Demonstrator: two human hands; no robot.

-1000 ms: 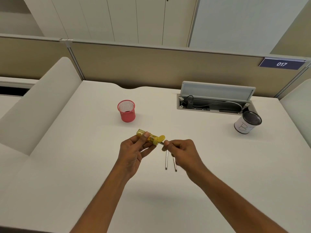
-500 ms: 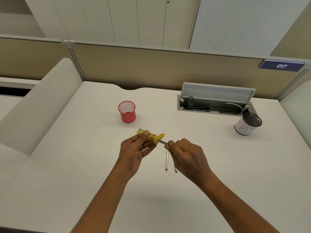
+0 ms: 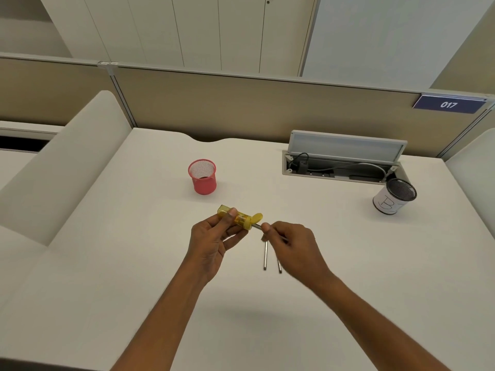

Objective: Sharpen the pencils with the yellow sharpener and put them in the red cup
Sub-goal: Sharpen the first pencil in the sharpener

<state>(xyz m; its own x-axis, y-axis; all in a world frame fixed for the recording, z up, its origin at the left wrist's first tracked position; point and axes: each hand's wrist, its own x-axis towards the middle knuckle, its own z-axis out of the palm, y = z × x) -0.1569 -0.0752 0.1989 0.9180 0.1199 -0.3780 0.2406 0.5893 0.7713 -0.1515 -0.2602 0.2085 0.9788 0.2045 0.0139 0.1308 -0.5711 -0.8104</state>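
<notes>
Nearest to me, one loose pencil (image 3: 265, 257) and a second loose pencil (image 3: 279, 265) are lying side by side on the white table (image 3: 120, 277), partly under my right hand (image 3: 293, 246), and nothing is touching them. My hand is hiding their far ends, so I cannot tell if they are sharp. A little farther, my right hand is pinching the held pencil (image 3: 257, 226) between thumb and fingertips and is pressing its tip into the yellow sharpener (image 3: 238, 216), so only a short piece of it is showing. My left hand (image 3: 213, 238) is gripping the yellow sharpener above the table, with the fingers curled under its body and the thumb on top, and the small lid at its right end is standing open. I am judging that I am in the middle of sharpening this pencil. Farther and a bit to the left, the red cup (image 3: 202, 178) is standing upright, well apart from my hands, and no pencil is sticking out of it. So I think nothing is delivered yet, and all three pencils are waiting to go in. Far to the right, a white cup (image 3: 393, 199) and an open cable box (image 3: 340, 170) are taking no part.
</notes>
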